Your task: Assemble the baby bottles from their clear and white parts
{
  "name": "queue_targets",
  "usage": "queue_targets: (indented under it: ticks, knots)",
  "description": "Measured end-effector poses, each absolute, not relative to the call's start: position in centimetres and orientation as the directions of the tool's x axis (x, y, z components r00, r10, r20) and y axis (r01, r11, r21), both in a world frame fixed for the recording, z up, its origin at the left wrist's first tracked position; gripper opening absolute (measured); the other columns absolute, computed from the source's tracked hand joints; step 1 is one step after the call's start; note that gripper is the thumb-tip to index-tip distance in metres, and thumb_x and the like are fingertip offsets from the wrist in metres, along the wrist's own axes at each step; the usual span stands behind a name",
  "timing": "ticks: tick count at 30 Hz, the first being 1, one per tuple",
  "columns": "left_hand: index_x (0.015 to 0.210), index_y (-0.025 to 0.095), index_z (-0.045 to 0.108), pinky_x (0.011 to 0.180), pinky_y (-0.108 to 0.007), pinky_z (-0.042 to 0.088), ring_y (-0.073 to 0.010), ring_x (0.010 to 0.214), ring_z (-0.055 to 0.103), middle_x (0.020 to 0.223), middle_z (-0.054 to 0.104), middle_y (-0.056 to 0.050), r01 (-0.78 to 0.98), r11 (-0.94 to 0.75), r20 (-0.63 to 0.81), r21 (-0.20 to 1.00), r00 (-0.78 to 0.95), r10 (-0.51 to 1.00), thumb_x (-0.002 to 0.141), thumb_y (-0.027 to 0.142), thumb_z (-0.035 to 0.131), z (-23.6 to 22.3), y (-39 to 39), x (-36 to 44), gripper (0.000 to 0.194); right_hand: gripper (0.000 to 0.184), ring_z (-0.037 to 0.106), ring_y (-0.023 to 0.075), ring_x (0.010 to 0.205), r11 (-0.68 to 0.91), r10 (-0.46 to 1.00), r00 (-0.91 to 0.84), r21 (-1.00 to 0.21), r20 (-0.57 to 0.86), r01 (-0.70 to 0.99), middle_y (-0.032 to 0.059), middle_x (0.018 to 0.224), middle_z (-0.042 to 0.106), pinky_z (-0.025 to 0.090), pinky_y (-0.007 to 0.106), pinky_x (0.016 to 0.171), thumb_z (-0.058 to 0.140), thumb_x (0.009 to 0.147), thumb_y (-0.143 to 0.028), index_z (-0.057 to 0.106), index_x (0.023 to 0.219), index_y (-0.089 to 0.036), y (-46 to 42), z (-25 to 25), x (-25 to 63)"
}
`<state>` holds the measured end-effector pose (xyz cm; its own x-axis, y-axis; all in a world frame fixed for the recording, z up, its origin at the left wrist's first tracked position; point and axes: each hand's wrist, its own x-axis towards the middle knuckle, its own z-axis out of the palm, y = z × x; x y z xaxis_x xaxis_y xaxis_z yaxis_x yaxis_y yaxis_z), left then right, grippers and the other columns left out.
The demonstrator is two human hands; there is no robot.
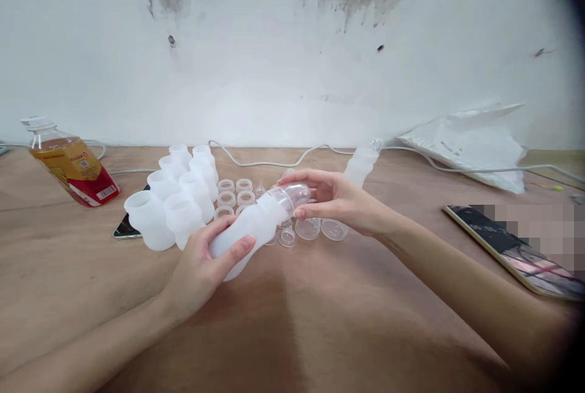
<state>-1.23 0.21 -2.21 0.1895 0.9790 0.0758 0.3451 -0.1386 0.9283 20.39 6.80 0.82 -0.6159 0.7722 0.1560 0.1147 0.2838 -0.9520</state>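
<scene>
My left hand [205, 262] is wrapped round the white, translucent body of a baby bottle [249, 231], tilted with its top toward the upper right. Over that top sits a clear domed cap [296, 194], which the fingers and thumb of my right hand [336, 198] grip from the right side. Beyond the bottle lie white collar rings [226, 198] in rows. Clear nipples [287, 236] and clear caps [335, 230] lie below my right hand, partly hidden by it. Several open bottle bodies [147, 222] stand in rows to the left of my hands.
A capped bottle [360, 164] stands behind my right wrist. At the far left leans a drink bottle [75, 164]. A dark phone [125, 226] lies partly under the bottle bodies, another phone [516, 253] at right. A cable [274, 163] and plastic bag [470, 143] lie along the wall.
</scene>
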Motion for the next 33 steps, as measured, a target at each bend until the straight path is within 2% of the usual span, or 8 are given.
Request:
queue_targets:
  ticks: [5,8,10,14,19,26,29,33]
  knots:
    - [0.092,0.017,0.059,0.061,-0.021,0.039,-0.0167,0.075,0.052,0.083,0.059,-0.001,0.373,-0.125,0.051,0.919,0.202,0.978,0.076,0.044,0.054,-1.8,0.3,-1.3,0.032,0.043,0.058,0.0108,0.070,0.305,0.774,-0.614,-0.941,0.154,0.149,0.0053,0.104,0.059,0.048,0.019,0.048,0.067,0.068,-0.023,0.056,0.109,-0.020,7.1,0.2,20.4]
    - [0.093,0.019,0.059,0.062,-0.021,0.040,-0.0183,0.079,0.053,0.084,0.059,0.000,0.378,-0.124,0.037,0.917,0.230,0.973,0.076,0.046,0.054,-1.5,0.6,-1.4,0.032,0.044,0.056,0.0088,0.062,0.314,0.776,-0.612,-0.935,0.152,0.166,0.0061,0.104,0.059,0.046,0.018,0.043,0.068,0.067,-0.024,0.056,0.110,-0.019,7.2,0.2,20.6]
    - [0.094,0.021,0.059,0.063,-0.021,0.040,-0.0195,0.083,0.053,0.083,0.060,0.000,0.374,-0.130,0.033,0.918,0.254,0.967,0.076,0.046,0.053,-1.4,0.8,-1.6,0.032,0.044,0.057,0.0091,0.063,0.340,0.763,-0.623,-0.926,0.171,0.162,0.0058,0.102,0.060,0.048,0.019,0.045,0.068,0.067,-0.022,0.057,0.109,-0.019,7.1,0.5,20.7]
    - [0.092,0.021,0.060,0.059,-0.021,0.040,-0.0212,0.085,0.053,0.077,0.060,0.000,0.354,-0.084,-0.033,0.932,0.311,0.950,0.077,0.047,0.052,-1.3,1.0,-1.6,0.031,0.040,0.060,0.0130,0.083,0.419,0.712,-0.664,-0.897,0.229,0.140,0.0043,0.104,0.060,0.052,0.021,0.064,0.069,0.066,-0.017,0.060,0.105,-0.019,7.0,1.3,20.9]
    - [0.090,0.021,0.061,0.056,-0.020,0.039,-0.0203,0.080,0.053,0.076,0.060,0.000,0.337,-0.065,-0.038,0.939,0.292,0.956,0.076,0.046,0.053,-1.3,0.9,-1.2,0.030,0.041,0.059,0.0088,0.069,0.375,0.704,-0.687,-0.916,0.183,0.141,0.0042,0.104,0.060,0.049,0.017,0.051,0.067,0.068,-0.018,0.058,0.108,-0.019,7.1,1.1,20.9]
    - [0.087,0.022,0.064,0.051,-0.020,0.038,-0.0190,0.070,0.054,0.074,0.062,0.000,0.356,-0.063,-0.041,0.932,0.278,0.960,0.074,0.044,0.055,-1.6,0.4,-1.2,0.027,0.043,0.060,0.0140,0.078,0.312,0.695,-0.707,-0.941,0.132,0.130,0.0045,0.101,0.061,0.051,0.023,0.061,0.070,0.064,-0.018,0.059,0.106,-0.019,7.1,0.5,21.1]
    - [0.087,0.023,0.064,0.051,-0.020,0.039,-0.0174,0.068,0.053,0.076,0.062,0.000,0.348,-0.032,-0.062,0.937,0.254,0.965,0.074,0.045,0.056,-1.8,0.0,-1.0,0.027,0.044,0.061,0.0133,0.073,0.258,0.687,-0.721,-0.957,0.088,0.130,0.0037,0.093,0.063,0.050,0.021,0.056,0.070,0.064,-0.019,0.058,0.106,-0.019,7.0,0.2,21.1]
    - [0.083,0.021,0.064,0.049,-0.019,0.038,-0.0150,0.062,0.050,0.071,0.059,0.000,0.324,0.038,-0.122,0.945,0.242,0.963,0.072,0.046,0.057,-1.8,-0.7,-0.6,0.028,0.042,0.060,0.0112,0.068,0.229,0.672,-0.737,-0.967,0.076,0.109,0.0041,0.095,0.062,0.049,0.019,0.051,0.070,0.065,-0.020,0.058,0.105,-0.019,6.7,-0.1,20.9]
